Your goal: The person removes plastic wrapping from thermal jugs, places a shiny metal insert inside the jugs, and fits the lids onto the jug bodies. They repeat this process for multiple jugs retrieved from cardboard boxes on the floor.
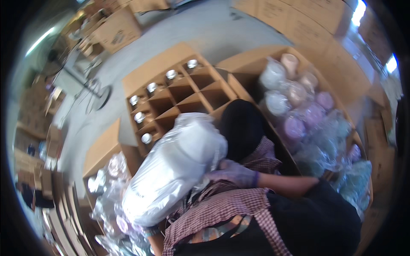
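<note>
A large white object wrapped in clear plastic (175, 164), rounded and longish, lies tilted across my front; its exact kind is hidden by the wrap. My right hand (235, 173), in a thin pale glove, is closed against its right side, fingertips partly hidden. At the lower left end, only my left wrist and forearm (156, 241) show, and the wrapped object hides the fingers. Just beyond stands a divided cardboard box (159, 104), with several silver-topped items (171, 74) in its left and far compartments and bare compartments nearer its middle.
To the right, an open carton (243, 87) holds plastic-wrapped cups in white, peach, pink and teal (294, 126). Another carton (102, 153) with wrapped items is at the left. A stand with a round base (102, 97) and stacked cartons (294, 23) are farther off.
</note>
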Tool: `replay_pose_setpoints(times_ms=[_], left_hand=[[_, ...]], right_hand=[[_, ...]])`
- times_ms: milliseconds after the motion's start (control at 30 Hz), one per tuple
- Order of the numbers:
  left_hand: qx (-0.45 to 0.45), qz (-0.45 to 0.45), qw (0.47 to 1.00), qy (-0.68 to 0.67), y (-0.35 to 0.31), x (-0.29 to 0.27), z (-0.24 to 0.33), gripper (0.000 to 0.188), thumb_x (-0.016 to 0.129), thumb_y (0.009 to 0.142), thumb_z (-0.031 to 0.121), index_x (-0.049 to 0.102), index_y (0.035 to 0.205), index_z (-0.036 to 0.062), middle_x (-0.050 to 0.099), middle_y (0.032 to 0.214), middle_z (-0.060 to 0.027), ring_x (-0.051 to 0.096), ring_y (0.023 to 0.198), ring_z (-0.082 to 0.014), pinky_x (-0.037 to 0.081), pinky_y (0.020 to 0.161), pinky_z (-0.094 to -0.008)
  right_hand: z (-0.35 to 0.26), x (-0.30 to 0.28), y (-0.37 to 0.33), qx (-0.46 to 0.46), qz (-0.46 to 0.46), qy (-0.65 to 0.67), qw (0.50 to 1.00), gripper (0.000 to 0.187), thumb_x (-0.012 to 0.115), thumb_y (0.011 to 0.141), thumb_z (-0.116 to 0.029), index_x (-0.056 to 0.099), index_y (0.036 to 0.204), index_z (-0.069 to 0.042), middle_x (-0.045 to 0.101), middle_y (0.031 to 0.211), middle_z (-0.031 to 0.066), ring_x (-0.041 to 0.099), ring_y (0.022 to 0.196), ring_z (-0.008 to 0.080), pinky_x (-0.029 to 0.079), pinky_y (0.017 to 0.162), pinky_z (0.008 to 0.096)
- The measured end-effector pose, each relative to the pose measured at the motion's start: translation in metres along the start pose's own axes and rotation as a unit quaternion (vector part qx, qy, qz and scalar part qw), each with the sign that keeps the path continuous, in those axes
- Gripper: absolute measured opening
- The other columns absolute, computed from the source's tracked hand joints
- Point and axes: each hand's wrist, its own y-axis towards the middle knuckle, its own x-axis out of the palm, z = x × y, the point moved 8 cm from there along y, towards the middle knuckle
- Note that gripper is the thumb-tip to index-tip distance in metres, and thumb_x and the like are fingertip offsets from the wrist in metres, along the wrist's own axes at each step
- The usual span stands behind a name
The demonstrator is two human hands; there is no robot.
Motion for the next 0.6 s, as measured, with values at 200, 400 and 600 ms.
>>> replay_pose_setpoints(times_ms=[200, 400, 600], left_hand=[[0.086, -0.078, 0.985, 0.132, 0.037, 0.115, 0.048, 0.058, 0.053, 0.102, 0.037, 0.045, 0.147, 0.0017, 0.059, 0.135, -0.0123, 0.057, 0.122, -0.0276, 0.047, 0.107, -0.0415], [0.179, -0.199, 0.947, 0.176, 0.056, 0.238, 0.067, 0.049, 0.053, 0.102, 0.027, 0.050, 0.142, -0.0012, 0.061, 0.130, -0.0117, 0.059, 0.117, -0.0240, 0.047, 0.105, -0.0380], [0.166, -0.329, 0.915, 0.162, 0.052, 0.335, 0.056, 0.041, 0.054, 0.103, 0.017, 0.054, 0.138, -0.0041, 0.064, 0.124, -0.0110, 0.061, 0.112, -0.0204, 0.047, 0.103, -0.0346]], right_hand=[[0.039, 0.040, 0.092, 0.107, -0.146, -0.072, 0.981, 0.034, 0.071, 0.088, -0.013, 0.069, 0.120, -0.001, 0.073, 0.116, 0.0144, 0.066, 0.111, 0.0216, 0.049, 0.103, 0.0341], [-0.071, -0.128, 0.042, -0.067, 0.152, -0.181, 0.969, 0.037, 0.067, 0.089, -0.013, 0.064, 0.124, -0.002, 0.069, 0.122, 0.0127, 0.064, 0.111, 0.0251, 0.051, 0.099, 0.0409], [-0.152, -0.295, -0.100, -0.025, 0.321, -0.749, 0.580, 0.024, 0.060, 0.091, -0.021, 0.069, 0.109, -0.007, 0.070, 0.112, 0.0113, 0.070, 0.092, 0.0249, 0.058, 0.077, 0.0420]])
